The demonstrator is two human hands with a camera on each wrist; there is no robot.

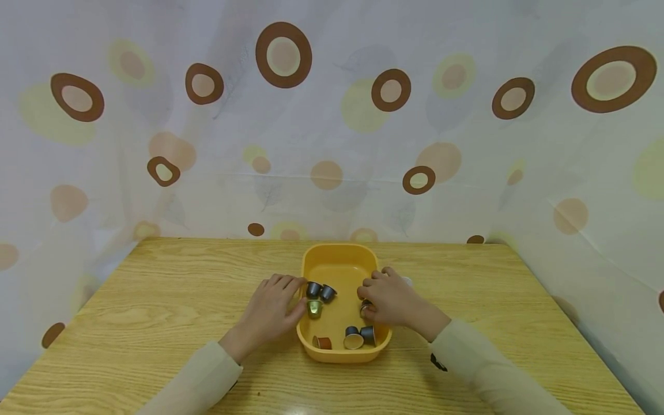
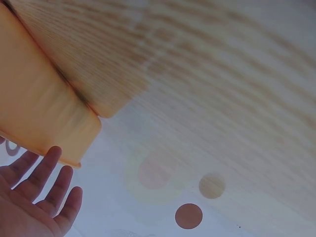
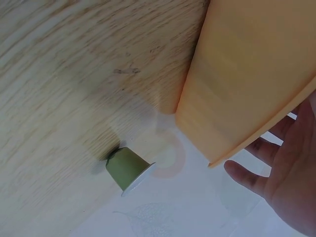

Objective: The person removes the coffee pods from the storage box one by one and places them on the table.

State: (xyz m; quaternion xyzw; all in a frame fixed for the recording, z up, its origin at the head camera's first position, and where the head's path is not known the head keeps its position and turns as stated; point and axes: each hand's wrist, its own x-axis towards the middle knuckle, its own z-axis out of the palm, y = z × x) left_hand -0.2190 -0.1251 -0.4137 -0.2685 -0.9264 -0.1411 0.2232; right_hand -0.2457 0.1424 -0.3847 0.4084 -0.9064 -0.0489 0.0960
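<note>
Centrally, a yellow tub [image 1: 344, 356] stands on a wooden table [image 1: 171, 300], with coffee capsules lying inside it. The left hand [image 1: 272, 305], its fingers extended and apart, reaches to the left rim, near two dark capsules [image 1: 328, 294] and a green capsule [image 1: 314, 309]. The right hand [image 1: 391, 298] bends over the right rim, a dark-and-pale capsule [image 1: 365, 308] at its fingers; whether it is pinched cannot be told. An orange-brown capsule [image 1: 323, 343] and two dark-sided capsules [image 1: 368, 335] lie at the near end. Outside, right of the tub, another green capsule [image 3: 127, 168] lies tipped over.
</note>
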